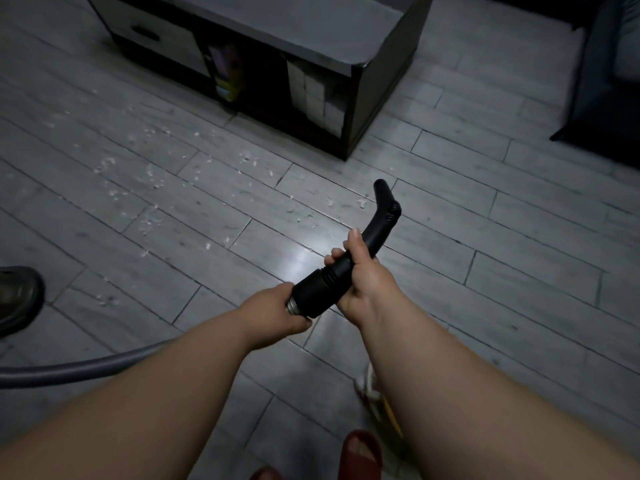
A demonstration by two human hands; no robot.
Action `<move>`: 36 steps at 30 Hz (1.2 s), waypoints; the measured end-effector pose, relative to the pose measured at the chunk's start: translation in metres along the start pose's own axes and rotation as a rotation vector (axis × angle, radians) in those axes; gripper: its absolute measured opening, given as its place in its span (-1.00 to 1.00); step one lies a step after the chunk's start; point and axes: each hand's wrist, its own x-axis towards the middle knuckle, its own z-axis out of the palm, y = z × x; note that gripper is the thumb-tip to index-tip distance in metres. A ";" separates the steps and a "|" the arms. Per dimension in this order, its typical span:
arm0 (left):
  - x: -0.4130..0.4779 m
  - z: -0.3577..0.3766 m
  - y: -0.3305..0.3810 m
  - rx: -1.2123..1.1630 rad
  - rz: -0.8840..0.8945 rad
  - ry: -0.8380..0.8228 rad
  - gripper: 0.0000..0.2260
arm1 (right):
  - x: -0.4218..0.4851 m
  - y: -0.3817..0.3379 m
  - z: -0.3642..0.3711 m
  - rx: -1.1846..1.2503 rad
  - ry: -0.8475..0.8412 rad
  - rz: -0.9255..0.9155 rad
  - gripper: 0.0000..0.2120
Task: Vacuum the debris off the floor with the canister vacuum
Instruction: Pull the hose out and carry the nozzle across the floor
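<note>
Near centre, both hands on the vacuum's black handle (360, 247): right hand (360, 275) wrapped round the curved grip, left hand (277, 310) gripping the cuff end where the grey hose (86, 367) joins and trails off left. Nozzle end bare, no wand fitted, held off the floor. Debris (152, 174) untouched, white flecks scattered far left, so cleaning looks not started. Grey plank floor (519, 271), dim room, dark cabinet (377, 84) far centre.
</note>
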 end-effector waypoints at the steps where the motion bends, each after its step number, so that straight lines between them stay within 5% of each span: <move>1: 0.009 -0.004 0.005 -0.004 -0.011 0.007 -0.62 | 0.008 -0.008 0.005 -0.012 -0.003 0.006 -0.75; 21: 0.193 -0.158 0.014 -0.188 -0.113 -0.007 -0.66 | 0.199 -0.088 0.174 -0.153 0.122 0.105 -0.72; 30: 0.229 -0.156 0.025 -0.278 -0.270 0.097 -0.67 | 0.268 -0.128 0.202 -0.470 0.023 0.322 -0.86; 36: 0.261 -0.107 0.048 -0.221 -0.328 0.217 -0.80 | 0.318 -0.160 0.171 -0.657 -0.043 0.404 -0.76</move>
